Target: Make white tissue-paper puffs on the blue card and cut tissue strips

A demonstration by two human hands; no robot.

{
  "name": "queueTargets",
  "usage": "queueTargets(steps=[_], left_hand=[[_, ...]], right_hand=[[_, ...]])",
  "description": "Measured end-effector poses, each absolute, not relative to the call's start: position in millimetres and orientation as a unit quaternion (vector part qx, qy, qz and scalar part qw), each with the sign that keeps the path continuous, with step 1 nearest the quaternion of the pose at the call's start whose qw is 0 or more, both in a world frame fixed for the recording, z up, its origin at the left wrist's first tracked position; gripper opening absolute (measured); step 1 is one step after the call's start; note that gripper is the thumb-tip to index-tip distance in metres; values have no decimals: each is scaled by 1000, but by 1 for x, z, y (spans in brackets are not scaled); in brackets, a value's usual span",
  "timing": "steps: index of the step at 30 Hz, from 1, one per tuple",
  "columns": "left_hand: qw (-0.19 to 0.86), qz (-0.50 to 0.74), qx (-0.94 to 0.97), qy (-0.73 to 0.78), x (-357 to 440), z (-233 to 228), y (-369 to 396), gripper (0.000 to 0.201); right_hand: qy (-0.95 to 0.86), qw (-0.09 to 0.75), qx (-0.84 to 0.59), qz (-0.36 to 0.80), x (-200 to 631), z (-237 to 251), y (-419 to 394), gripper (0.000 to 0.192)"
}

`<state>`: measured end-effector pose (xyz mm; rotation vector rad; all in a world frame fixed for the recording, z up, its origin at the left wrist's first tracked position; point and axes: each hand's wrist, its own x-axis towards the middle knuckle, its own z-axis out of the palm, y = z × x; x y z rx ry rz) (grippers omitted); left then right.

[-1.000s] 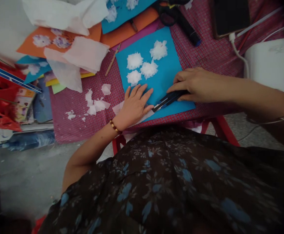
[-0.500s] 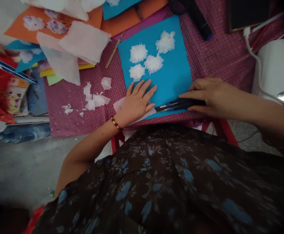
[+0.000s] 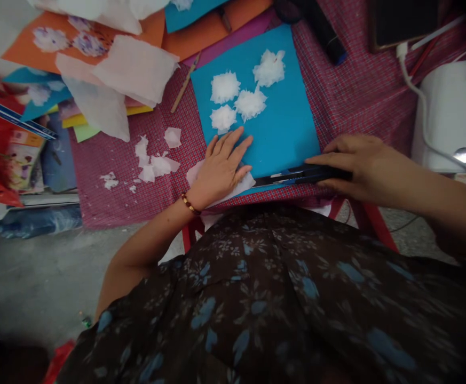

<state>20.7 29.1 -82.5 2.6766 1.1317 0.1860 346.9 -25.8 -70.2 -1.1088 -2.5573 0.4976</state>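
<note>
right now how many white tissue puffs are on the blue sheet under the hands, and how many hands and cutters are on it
white tissue puffs: 4
hands, left hand flat on the blue sheet and right hand on the cutter: 2
cutter: 1
total: 7

She wears a dark brown dress (image 3: 281, 298) printed with blue flowers, short-sleeved, and a brown-and-gold beaded bracelet (image 3: 190, 204) on her left wrist.
</note>
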Motion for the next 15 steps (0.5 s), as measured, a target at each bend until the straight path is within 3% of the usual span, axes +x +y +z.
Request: queueTargets(steps=[15], left_hand=[[141, 64, 904, 399, 21, -79, 27, 65]], right_hand=[[-894, 133, -401, 150, 341, -69, -10, 38]])
